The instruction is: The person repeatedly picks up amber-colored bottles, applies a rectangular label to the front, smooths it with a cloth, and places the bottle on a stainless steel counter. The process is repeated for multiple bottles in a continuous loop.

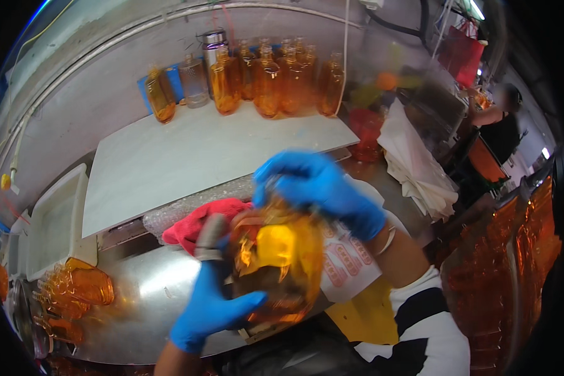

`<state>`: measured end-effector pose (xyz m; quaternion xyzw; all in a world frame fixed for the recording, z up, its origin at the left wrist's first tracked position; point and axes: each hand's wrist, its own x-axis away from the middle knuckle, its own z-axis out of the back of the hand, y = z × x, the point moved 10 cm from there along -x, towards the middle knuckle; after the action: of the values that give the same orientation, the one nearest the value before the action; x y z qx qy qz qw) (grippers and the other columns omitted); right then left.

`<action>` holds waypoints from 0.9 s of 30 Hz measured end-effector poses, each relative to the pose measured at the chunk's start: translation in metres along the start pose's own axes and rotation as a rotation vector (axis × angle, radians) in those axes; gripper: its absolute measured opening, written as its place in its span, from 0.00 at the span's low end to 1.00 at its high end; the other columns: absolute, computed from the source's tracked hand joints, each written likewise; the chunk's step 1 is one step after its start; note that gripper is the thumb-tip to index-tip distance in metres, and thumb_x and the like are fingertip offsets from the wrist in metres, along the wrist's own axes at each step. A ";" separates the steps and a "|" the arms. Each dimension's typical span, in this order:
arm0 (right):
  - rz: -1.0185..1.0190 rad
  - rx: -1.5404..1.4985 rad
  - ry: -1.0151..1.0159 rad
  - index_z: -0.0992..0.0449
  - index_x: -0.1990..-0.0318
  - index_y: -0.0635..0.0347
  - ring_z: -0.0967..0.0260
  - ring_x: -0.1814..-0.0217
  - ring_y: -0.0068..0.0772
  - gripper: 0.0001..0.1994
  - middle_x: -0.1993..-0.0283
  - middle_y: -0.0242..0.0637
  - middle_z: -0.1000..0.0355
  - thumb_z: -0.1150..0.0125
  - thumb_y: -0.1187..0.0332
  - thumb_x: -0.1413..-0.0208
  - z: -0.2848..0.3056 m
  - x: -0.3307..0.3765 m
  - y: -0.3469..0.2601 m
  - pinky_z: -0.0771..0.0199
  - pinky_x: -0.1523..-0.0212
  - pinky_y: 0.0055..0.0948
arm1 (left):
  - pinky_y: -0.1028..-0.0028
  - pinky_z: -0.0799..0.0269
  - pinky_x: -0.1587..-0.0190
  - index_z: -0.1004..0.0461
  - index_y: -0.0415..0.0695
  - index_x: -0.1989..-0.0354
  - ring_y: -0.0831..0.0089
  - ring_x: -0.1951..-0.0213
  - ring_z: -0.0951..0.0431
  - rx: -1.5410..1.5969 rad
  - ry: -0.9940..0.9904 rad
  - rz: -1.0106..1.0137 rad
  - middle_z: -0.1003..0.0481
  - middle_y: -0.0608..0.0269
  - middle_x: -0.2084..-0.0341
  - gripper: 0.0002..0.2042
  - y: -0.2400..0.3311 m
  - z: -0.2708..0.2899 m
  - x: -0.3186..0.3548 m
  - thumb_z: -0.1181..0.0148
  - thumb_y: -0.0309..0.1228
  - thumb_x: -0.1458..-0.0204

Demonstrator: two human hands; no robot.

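On my feed a metal worktop (156, 313) spreads in front of a pale board (188, 156) that carries upright bottles (267, 88) along its back, and a larger-looking amber bottle (279, 250) is held up mid-view, near the worktop's near edge. I see the blue-gloved right hand (323, 188) grasping its neck and the left hand (210, 297) cupped round its lower side, so I judge the step in hand to be two-handed handling of this bottle, and the next move calls for keeping both holds firm against a slip.
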<state>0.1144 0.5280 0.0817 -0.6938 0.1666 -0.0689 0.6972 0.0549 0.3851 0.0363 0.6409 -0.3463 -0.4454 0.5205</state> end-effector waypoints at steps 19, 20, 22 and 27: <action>-0.519 1.431 0.330 0.35 0.45 0.46 0.31 0.54 0.47 0.21 0.46 0.40 0.34 0.55 0.71 0.49 0.207 0.092 0.203 0.31 0.55 0.39 | 0.71 0.32 0.50 0.53 0.49 0.36 0.69 0.50 0.34 0.029 0.462 0.178 0.44 0.58 0.43 0.32 -0.106 0.063 0.051 0.49 0.21 0.49; -0.454 1.489 0.384 0.34 0.46 0.46 0.31 0.55 0.47 0.20 0.49 0.41 0.32 0.55 0.71 0.49 0.219 0.108 0.202 0.30 0.56 0.39 | 0.71 0.30 0.52 0.53 0.49 0.36 0.69 0.51 0.32 -0.016 0.462 0.158 0.43 0.58 0.44 0.31 -0.108 0.063 0.051 0.51 0.22 0.48; -0.327 1.567 0.528 0.29 0.50 0.47 0.30 0.56 0.45 0.18 0.56 0.41 0.28 0.53 0.71 0.50 0.224 0.120 0.184 0.30 0.57 0.37 | 0.71 0.30 0.52 0.54 0.49 0.36 0.69 0.52 0.32 -0.043 0.473 0.159 0.43 0.58 0.44 0.31 -0.113 0.066 0.053 0.51 0.22 0.48; -0.618 1.163 0.640 0.23 0.63 0.59 0.29 0.60 0.46 0.18 0.63 0.45 0.27 0.36 0.55 0.58 0.291 0.118 0.188 0.30 0.59 0.34 | 0.72 0.34 0.49 0.54 0.48 0.35 0.71 0.52 0.32 0.039 0.463 0.206 0.43 0.59 0.44 0.31 -0.110 0.059 0.051 0.50 0.21 0.48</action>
<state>0.2949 0.7697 -0.1263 -0.1727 0.0953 -0.5392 0.8187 0.0161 0.3415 -0.0856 0.6972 -0.2899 -0.2243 0.6161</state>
